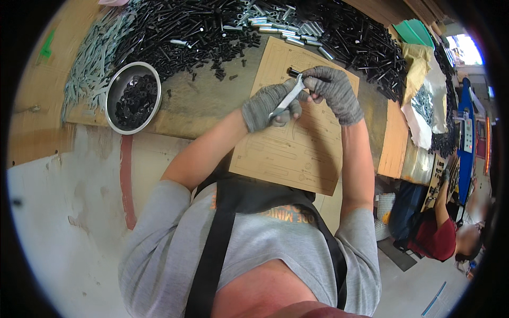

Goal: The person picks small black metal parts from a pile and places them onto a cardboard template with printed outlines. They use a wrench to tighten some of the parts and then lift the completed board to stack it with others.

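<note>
Both hands wear grey knit gloves with bare fingertips and meet above a brown cardboard sheet [286, 153] printed with part outlines. In my left hand [260, 109] lies a silver open-ended wrench [288, 102], its fingers closed round the handle and the jaw end pointing up and away. My right hand [335, 94] is closed beside that jaw, fingers pinched together. A short black cylindrical part [293, 72], like a bolt or sleeve, sticks out to the left of the right fingertips. The jaw is close to this part; whether they touch is hidden by the fingers.
Heaps of black bolts [175, 37], silver sleeves [291, 34] and flat grey wrenches [98, 63] cover the bench's far side. A steel bowl [110, 108] of small black parts stands left. At right are a torn paper bag [416, 69], a green bin [413, 33] and a person in red [432, 233].
</note>
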A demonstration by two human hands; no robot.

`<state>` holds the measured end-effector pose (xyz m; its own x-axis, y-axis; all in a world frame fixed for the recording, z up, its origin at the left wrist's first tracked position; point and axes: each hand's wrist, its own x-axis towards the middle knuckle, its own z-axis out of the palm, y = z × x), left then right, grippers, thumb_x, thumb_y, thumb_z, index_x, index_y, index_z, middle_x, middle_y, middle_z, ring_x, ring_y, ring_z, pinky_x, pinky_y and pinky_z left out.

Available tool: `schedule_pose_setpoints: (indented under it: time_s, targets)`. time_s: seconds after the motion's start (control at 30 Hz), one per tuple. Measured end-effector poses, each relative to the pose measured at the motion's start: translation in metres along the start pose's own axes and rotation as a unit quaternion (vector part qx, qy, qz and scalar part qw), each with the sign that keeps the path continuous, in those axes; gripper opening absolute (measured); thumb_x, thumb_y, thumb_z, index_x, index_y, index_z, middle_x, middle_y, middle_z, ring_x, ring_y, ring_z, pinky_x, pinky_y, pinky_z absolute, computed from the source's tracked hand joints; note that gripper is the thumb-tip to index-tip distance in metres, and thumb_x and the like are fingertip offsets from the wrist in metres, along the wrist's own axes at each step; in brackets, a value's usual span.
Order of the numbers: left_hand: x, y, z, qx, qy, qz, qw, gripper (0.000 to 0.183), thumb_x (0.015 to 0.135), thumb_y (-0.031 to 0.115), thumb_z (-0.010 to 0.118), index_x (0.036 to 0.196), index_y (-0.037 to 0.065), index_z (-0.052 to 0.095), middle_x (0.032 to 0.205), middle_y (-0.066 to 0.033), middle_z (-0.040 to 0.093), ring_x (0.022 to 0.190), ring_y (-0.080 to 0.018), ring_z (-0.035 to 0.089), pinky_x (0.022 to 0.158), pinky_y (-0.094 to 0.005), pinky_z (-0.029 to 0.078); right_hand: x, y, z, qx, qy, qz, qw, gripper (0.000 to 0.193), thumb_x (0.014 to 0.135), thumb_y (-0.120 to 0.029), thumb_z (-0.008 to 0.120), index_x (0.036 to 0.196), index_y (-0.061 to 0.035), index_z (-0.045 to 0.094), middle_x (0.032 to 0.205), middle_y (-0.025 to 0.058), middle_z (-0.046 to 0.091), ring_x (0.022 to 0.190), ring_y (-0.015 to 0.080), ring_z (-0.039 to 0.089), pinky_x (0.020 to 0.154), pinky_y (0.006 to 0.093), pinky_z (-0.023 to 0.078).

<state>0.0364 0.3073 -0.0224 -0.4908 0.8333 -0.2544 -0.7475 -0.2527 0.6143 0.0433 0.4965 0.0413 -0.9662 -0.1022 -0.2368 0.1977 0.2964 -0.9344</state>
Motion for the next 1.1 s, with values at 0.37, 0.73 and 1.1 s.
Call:
schedule_pose_setpoints:
  time_s: [0.37,0.73,1.1]
  targets:
    - [-0.001,0.005,-0.032,0.668,0.35,0.079,0.652,0.043,0.088,0.036,0.057,0.117,0.004,0.056,0.1,-0.0176,0.066,0.09,-0.0308,0.064,0.081,-0.0406,0.049,0.124,0.029,-0.009,-0.083,-0.025,0.053,0.995,0.022,0.083,-0.015,0.07,0.103,-0.0069,0.07,0.082,-0.0019,0.068,0.062,0.0042,0.054,0.055,0.0195,0.048]
    - [0.009,0.008,-0.025,0.68,0.398,0.033,0.616,0.044,0.081,0.042,0.065,0.105,0.005,0.061,0.093,-0.0163,0.068,0.087,-0.0326,0.065,0.079,-0.0402,0.05,0.137,0.041,0.005,-0.141,-0.012,0.021,0.99,0.024,0.079,-0.027,0.074,0.099,-0.0135,0.073,0.084,-0.0003,0.07,0.075,0.011,0.061,0.073,0.0277,0.053]
    - [0.011,0.008,-0.03,0.676,0.394,0.049,0.621,0.05,0.079,0.043,0.066,0.11,0.004,0.06,0.095,-0.0178,0.067,0.087,-0.0311,0.065,0.079,-0.039,0.05,0.114,0.056,-0.012,-0.335,0.187,-0.169,0.908,0.03,0.079,-0.029,0.071,0.1,-0.0074,0.069,0.091,0.0121,0.069,0.083,0.0239,0.066,0.079,0.0336,0.051]
